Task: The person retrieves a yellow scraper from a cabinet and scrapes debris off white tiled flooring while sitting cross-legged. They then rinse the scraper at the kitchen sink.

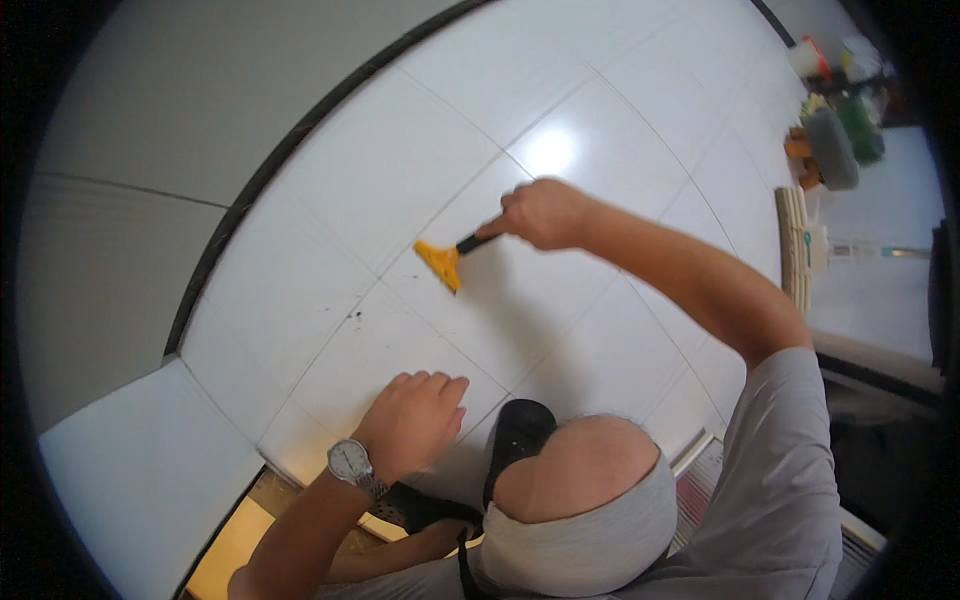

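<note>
My right hand [541, 213], arm stretched forward, is closed around the black handle of a yellow scraper [441, 264]. The scraper's wide head is over the white tiled floor [450, 165], with its edge at or near the surface; whether it touches is not plain. Small dark specks [358, 315] lie on the tiles to the left of the scraper. My left hand [414, 421], with a metal wristwatch [349, 460] on the wrist, hangs above the floor near my knee. Its fingers are loosely bent, and nothing shows in it.
A dark border strip [300, 131] runs along the floor's far left edge. At the right stand a small grey stool [831, 148] with wooden legs and a ribbed cream object [793, 247]. My black shoe [525, 424] is beside my bent knee, and a metal-framed grooved strip [697, 480] lies at right.
</note>
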`<state>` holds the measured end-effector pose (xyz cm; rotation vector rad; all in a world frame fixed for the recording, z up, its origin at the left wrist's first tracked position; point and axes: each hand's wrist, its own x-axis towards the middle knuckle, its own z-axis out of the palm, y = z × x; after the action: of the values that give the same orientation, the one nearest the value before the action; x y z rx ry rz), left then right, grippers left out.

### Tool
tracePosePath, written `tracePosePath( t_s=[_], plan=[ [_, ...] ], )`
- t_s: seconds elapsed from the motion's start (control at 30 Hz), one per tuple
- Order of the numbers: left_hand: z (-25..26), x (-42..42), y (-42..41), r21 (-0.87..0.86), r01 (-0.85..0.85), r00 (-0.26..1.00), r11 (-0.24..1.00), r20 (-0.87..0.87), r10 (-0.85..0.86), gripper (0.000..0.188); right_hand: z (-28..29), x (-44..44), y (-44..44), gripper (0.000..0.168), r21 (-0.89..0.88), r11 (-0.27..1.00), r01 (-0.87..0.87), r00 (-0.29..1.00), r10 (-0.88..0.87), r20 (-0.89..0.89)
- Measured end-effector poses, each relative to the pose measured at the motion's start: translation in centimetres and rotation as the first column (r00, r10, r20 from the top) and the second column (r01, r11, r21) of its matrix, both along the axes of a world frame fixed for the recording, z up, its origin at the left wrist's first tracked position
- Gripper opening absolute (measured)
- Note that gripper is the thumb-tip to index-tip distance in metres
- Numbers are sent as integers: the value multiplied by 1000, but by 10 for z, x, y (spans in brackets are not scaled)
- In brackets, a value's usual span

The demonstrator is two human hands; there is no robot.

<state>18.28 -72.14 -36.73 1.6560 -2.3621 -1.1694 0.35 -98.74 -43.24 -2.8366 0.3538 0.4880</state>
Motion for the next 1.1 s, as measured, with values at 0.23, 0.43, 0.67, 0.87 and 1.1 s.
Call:
tracePosePath(
  t_s=[0.23,0.43,0.67,0.87,1.1],
  plan=[
    [23,42,47,44,101,930,994,350,-111,16,23,11,52,42,82,986,144,953,-160,256],
    [16,50,49,10,47,917,999,395,-47,12,8,-50,67,38,106,927,361,927,-369,73],
    [8,39,63,-57,87,933,995,354,-61,10,15,-50,89,38,50,906,420,906,-422,38],
    [7,33,66,-90,82,936,993,350,-45,9,27,-64,97,37,191,833,520,838,-540,76],
    [5,34,69,-41,78,938,996,340,-59,10,17,-88,128,30,764,-308,567,342,-755,-559]
  ],
)
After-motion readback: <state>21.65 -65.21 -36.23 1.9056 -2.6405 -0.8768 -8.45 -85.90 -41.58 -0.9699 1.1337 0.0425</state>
